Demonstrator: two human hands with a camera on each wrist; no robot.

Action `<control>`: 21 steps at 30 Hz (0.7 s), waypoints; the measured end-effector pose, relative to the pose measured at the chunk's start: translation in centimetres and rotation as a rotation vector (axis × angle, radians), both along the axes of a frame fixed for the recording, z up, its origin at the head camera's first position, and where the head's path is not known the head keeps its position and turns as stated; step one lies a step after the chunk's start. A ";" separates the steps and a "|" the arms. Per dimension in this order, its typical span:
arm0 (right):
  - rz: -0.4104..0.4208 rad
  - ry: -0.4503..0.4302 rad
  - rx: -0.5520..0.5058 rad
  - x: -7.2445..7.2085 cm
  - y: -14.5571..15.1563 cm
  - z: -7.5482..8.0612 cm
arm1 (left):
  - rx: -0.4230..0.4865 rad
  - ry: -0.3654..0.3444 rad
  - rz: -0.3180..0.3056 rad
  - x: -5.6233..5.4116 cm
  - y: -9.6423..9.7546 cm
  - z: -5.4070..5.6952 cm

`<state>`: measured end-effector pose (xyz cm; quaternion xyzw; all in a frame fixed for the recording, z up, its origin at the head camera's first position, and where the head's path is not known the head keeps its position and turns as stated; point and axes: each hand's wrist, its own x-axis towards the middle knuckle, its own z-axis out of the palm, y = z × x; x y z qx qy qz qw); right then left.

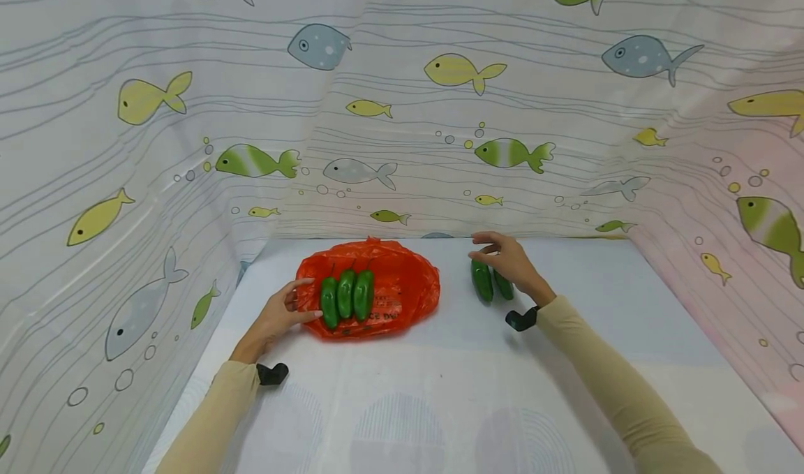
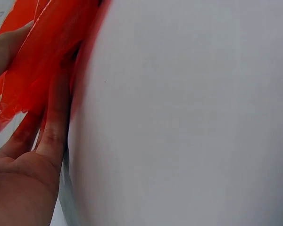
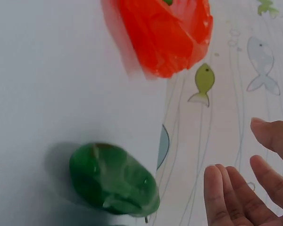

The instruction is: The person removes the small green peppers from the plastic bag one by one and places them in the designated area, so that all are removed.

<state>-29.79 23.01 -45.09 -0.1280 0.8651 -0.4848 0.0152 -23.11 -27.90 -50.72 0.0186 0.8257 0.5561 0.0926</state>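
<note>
A red plastic bag [image 1: 405, 282] lies spread on the table, with three green peppers [image 1: 345, 294] side by side on its left part. My left hand [image 1: 274, 320] holds the bag's left edge, its thumb close to the leftmost pepper; in the left wrist view some fingers show through the thin red film [image 2: 52, 42]. To the right, two more green peppers [image 1: 481, 281] lie on the table. Over them is my right hand [image 1: 511, 261], fingers loosely bent and apart. In the right wrist view nothing is between its fingers, and a green pepper [image 3: 113, 179] lies apart from them.
The white table [image 1: 402, 390] meets a fish-printed sheet [image 1: 402, 132] just behind the bag, and the sheet also rises at both sides. A dark band with a small block [image 1: 523, 318] sits on each wrist.
</note>
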 end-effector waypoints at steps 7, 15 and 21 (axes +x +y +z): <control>0.035 0.016 0.004 0.4 -2.3 0.2 | 0.006 0.002 0.001 0.2 0.1 -0.1; 0.069 0.003 0.005 0.6 -4.9 0.1 | 0.025 0.000 -0.002 0.2 0.1 0.0; 0.116 0.027 -0.008 0.3 -6.6 0.0 | 0.011 -0.001 0.000 0.2 0.1 0.0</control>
